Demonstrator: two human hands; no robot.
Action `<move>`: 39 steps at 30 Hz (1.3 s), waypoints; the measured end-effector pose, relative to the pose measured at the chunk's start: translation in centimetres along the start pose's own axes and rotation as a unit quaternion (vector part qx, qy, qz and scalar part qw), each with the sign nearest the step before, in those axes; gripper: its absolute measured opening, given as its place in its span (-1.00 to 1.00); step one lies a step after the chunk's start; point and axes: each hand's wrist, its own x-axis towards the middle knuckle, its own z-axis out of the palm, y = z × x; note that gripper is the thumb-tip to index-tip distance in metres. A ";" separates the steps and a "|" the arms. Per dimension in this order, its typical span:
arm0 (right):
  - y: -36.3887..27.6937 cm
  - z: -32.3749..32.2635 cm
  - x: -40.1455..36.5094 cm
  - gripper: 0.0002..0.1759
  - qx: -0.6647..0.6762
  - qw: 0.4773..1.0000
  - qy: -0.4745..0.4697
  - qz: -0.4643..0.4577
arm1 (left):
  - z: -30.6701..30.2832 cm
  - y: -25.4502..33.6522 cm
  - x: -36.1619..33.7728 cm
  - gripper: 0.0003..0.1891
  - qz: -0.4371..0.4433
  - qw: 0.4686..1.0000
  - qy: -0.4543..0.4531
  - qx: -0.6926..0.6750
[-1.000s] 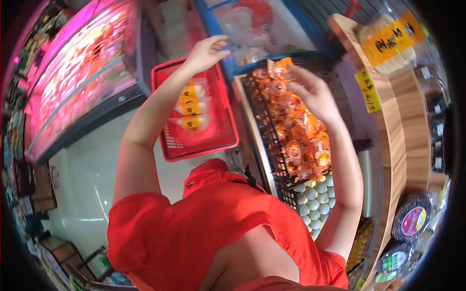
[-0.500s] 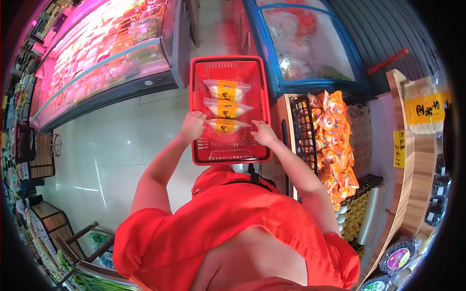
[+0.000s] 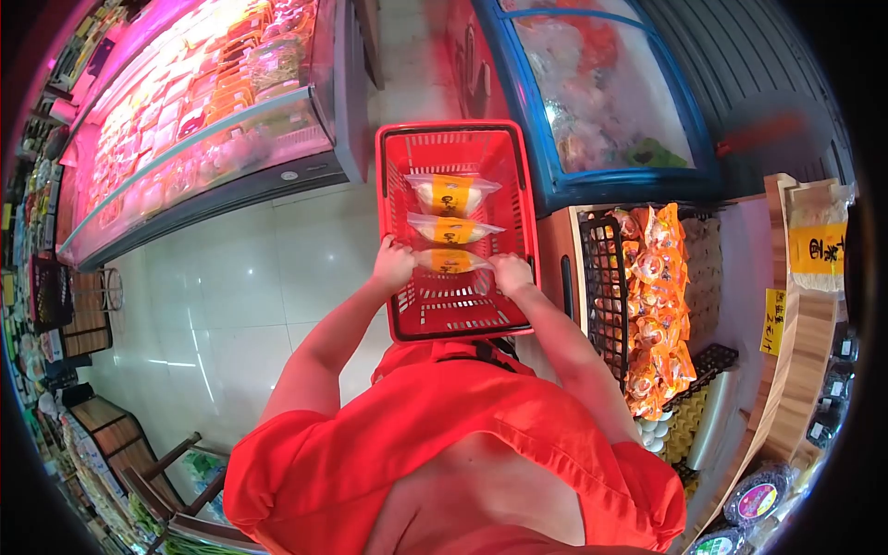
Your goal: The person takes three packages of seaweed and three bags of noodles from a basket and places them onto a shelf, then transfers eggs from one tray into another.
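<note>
A red plastic shopping basket [image 3: 462,324] is in front of my body. Inside it, clear bags with yellow labels stand in a row: a far bag [image 3: 451,194], a middle bag [image 3: 453,229] and a near bag of noodles [image 3: 451,261]. My left hand [image 3: 396,264] reaches over the basket's left side, its fingers closed at the near bag's left end. Over the right side, my right hand [image 3: 511,275] has its fingers closed at the bag's right end. Both fingertips are partly hidden.
A lit meat display case [image 3: 213,139] is at upper left and a blue-framed chest freezer [image 3: 592,92] at upper right. Orange packets [image 3: 657,305] fill a black crate [image 3: 606,287] on the right. Another labelled noodle bag [image 3: 817,254] lies on a wooden shelf [image 3: 786,388].
The basket, the bags and both hands appear slightly lower and farther right, as do the surroundings on the right. The near bag's label looks flatter. Both hands stay at its ends.
</note>
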 end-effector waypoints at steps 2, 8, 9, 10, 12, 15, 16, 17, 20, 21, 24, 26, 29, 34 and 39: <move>0.3 0.0 -0.2 -0.85 -0.037 0.999 -0.010 -0.020 | -0.4 -0.3 0.3 -0.91 0.006 1.000 0.002 -0.007; -1.0 -4.1 -1.9 -0.86 -0.059 0.998 -0.020 -0.021 | -3.2 -0.8 0.2 -0.91 0.022 0.998 0.028 -0.054; -1.3 -5.5 -2.3 -0.85 -0.068 0.997 -0.025 -0.015 | -4.3 -0.9 0.3 -0.90 0.027 0.995 0.038 -0.085; -1.5 -6.7 -2.8 -0.83 -0.076 0.997 -0.031 -0.009 | -5.4 -1.0 0.4 -0.90 0.031 0.995 0.036 -0.086; -1.4 -8.9 -4.3 -0.80 -0.085 0.996 -0.030 -0.010 | -9.0 -1.1 0.9 -0.90 0.063 0.990 0.051 -0.113; -1.4 -13.9 -7.7 -0.81 -0.030 0.999 0.020 -0.030 | -15.7 -0.6 1.7 -0.93 0.104 0.973 0.097 -0.184; -1.4 -15.5 -9.0 -0.81 -0.030 0.999 0.028 -0.023 | -18.0 -0.2 2.0 -0.93 0.114 0.972 0.100 -0.181; -1.3 -17.2 -10.5 -0.82 -0.013 0.998 0.057 -0.034 | -20.3 0.3 2.3 -0.94 0.142 0.963 0.138 -0.181; -0.4 -22.1 -15.5 -0.77 -0.021 0.979 0.192 -0.058 | -28.0 2.5 4.1 -0.96 0.204 0.941 0.194 -0.187; -0.1 -24.3 -17.3 -0.78 -0.012 0.974 0.221 -0.053 | -30.7 3.5 4.9 -0.98 0.238 0.926 0.237 -0.171; 1.1 -30.4 -23.0 -0.81 -0.018 0.943 0.329 -0.051 | -38.5 7.9 7.1 -0.93 0.321 0.877 0.342 -0.104; 2.6 -34.1 -26.4 -0.81 -0.034 0.897 0.437 -0.059 | -43.0 10.9 9.2 -0.95 0.379 0.833 0.397 -0.069; 3.6 -39.3 -31.8 -0.82 -0.087 0.851 0.507 0.103 | -49.0 16.0 12.9 -0.97 0.406 0.786 0.458 -0.082; 8.8 -45.9 -39.4 -0.77 -0.224 0.728 0.592 0.263 | -56.5 26.9 19.4 -0.91 0.426 0.756 0.438 -0.234; 9.3 -48.2 -42.4 -0.76 -0.187 0.652 0.672 0.297 | -59.9 36.4 22.6 -0.90 0.417 0.709 0.439 -0.362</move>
